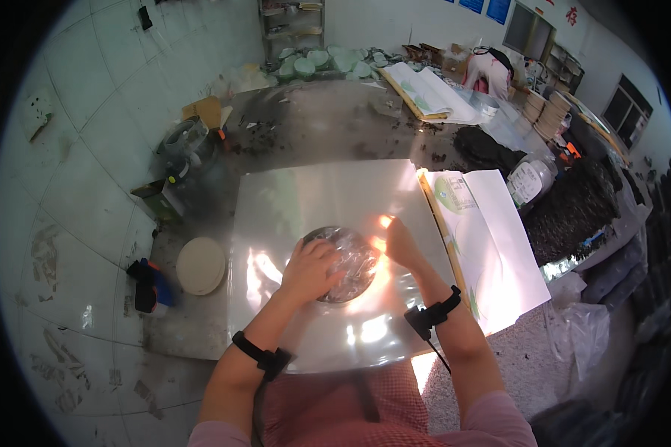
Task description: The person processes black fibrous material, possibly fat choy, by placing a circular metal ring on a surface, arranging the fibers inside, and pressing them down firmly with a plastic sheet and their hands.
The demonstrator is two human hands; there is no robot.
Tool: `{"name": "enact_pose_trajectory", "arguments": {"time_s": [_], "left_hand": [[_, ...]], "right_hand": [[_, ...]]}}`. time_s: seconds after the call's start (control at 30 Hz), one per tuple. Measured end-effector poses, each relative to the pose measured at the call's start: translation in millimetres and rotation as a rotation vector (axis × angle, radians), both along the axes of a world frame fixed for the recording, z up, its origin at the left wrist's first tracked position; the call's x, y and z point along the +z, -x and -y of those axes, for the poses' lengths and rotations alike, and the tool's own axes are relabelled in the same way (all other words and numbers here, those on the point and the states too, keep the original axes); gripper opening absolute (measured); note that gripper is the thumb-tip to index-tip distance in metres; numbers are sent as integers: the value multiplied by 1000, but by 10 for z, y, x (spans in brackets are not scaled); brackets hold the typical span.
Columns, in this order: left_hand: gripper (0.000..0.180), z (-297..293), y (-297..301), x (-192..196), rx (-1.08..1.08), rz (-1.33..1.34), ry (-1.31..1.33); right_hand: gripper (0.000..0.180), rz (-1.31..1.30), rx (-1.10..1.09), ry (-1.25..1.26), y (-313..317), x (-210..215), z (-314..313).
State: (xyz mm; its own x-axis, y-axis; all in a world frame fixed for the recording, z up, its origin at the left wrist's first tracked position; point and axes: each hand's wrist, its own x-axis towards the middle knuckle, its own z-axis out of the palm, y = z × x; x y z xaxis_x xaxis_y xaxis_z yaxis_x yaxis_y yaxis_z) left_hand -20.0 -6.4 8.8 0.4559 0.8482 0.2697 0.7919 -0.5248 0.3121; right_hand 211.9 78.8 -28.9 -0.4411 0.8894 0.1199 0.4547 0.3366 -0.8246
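Observation:
A round dark-rimmed disc (356,262) with crinkled clear plastic film over its top sits on a shiny metal sheet (291,201) in front of me. My left hand (311,268) rests on the left side of the film, fingers stretched out and spread. To the right of the disc, my right hand (401,242) is closed, its fingers curled at the disc's right edge. Strong glare there hides whatever the fingers may hold. Each forearm wears a black strap with a small black device.
A pale round board (201,266) lies left of the sheet, beside a blue and black bottle (153,287). Printed white sheets (492,238) lie right, near a clear jar (529,181) and a dark fibrous heap (574,212). Farther back, a person (490,71) bends over the table.

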Motion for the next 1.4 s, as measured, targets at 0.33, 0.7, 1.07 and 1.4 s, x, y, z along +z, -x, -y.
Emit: {"name": "enact_pose_trajectory", "arguments": {"time_s": [0.33,0.7,1.07,1.4], "left_hand": [[36,-37,-75,109,36,-51,19],[46,-46,-75,-50,74,-1,43],[50,1,-3,-102,100,-41,21],[54,-62,-34,-87,67,17,9]], "right_hand": [[54,-1385,171,675,275,-617,140],[40,657,-967,-245,-2641,-25,-1161],[39,526,-1209,-95,-2373,-507,-1529],[10,573,-718,-415,-904,531,-373]]}}
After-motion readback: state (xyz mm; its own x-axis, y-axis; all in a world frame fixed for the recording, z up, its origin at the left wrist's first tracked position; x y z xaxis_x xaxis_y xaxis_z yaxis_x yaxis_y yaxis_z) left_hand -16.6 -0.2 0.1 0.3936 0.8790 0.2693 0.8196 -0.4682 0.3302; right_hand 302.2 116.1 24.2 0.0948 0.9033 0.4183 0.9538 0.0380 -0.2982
